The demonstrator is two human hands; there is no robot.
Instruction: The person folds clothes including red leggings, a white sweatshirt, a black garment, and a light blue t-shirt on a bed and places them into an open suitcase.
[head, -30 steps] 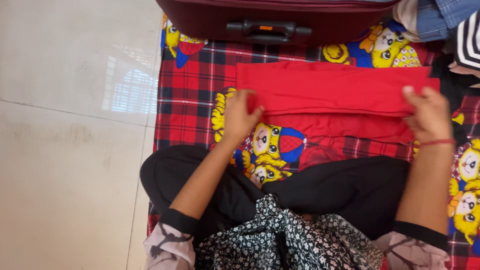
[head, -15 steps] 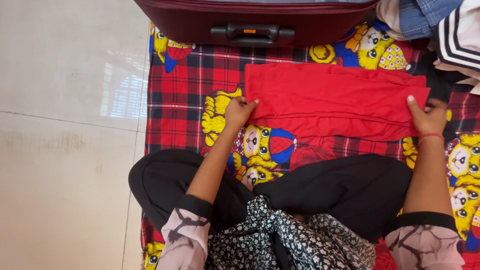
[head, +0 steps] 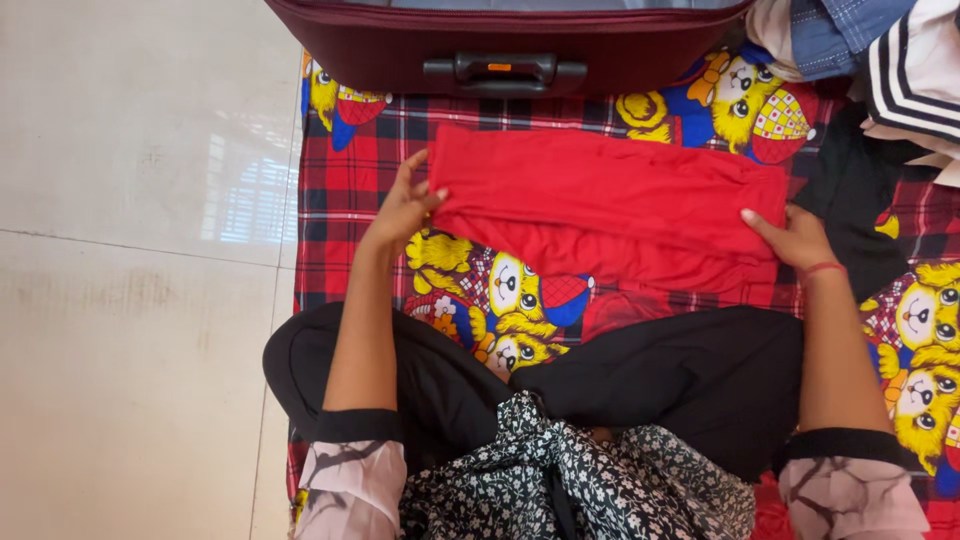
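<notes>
Hands have shifted left: left hand (head: pixel 405 205) pinching red cloth (head: pixel 610 200); right hand (head: pixel 795 238) pressing it flat.

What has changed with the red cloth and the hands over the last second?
The left hand has moved out and up to the left end of the red cloth; the right hand has slid inward along the right end. The folded cloth now looks shorter and neater. The maroon suitcase and checked blanket stayed put.
</notes>
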